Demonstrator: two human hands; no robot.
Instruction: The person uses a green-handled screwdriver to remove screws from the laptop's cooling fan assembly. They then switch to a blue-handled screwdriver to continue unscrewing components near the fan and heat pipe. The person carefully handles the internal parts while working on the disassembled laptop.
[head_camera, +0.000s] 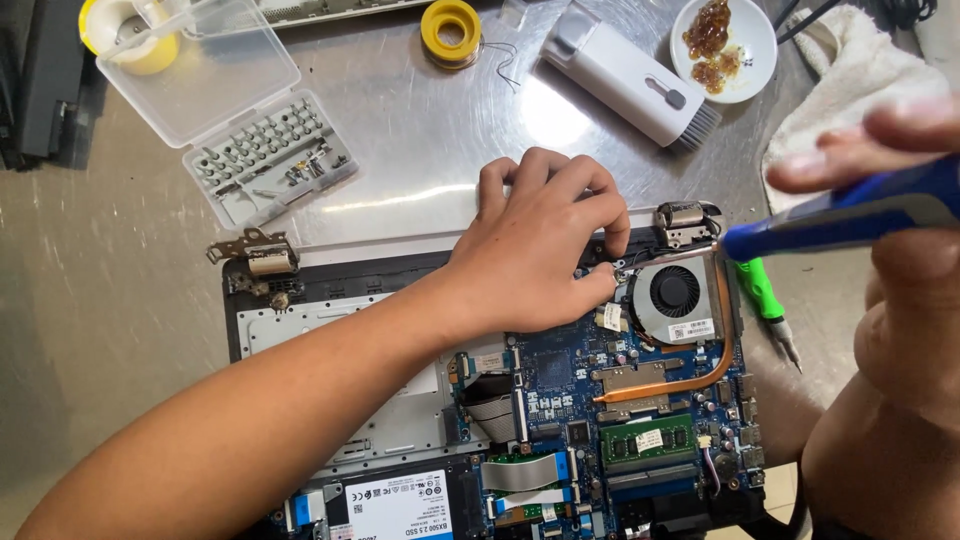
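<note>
An opened laptop lies on the metal table with its blue motherboard, cooling fan and copper heat pipe exposed. My left hand rests on the laptop's top edge, fingertips pinching something small just left of the fan. My right hand is raised close to the camera and blurred, gripping a blue-handled screwdriver whose tip end points toward the fan. A green-handled screwdriver lies on the table right of the fan.
A clear bit case with its lid open sits at upper left. A yellow solder spool, a white brush tool, a white dish of amber flux and a white cloth line the back. A drive sits at the bottom.
</note>
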